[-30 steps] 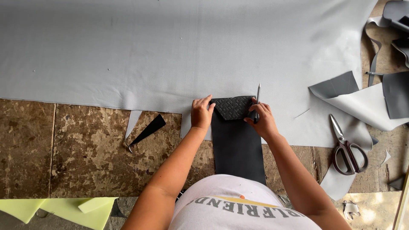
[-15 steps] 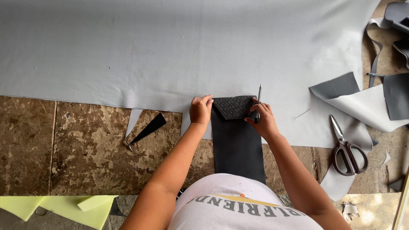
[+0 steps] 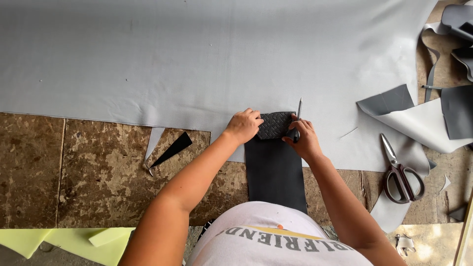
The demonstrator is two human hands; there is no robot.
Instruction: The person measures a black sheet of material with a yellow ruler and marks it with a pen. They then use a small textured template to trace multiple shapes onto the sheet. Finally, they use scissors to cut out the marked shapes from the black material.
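Note:
A long black textured strip (image 3: 274,167) lies on a large grey sheet (image 3: 197,54), running from my body up to the sheet's lower part. My left hand (image 3: 244,125) presses down on the strip's upper left corner with curled fingers. My right hand (image 3: 304,139) sits at the strip's upper right edge and holds a thin pen (image 3: 298,111) upright against that edge, its tip pointing away from me.
Dark-handled scissors (image 3: 400,170) lie to the right on the sheet's edge. Grey offcuts (image 3: 414,116) pile up at the right. A black triangular scrap (image 3: 172,149) lies left on the worn wooden surface (image 3: 74,167). Yellow foam pieces (image 3: 59,240) sit at bottom left.

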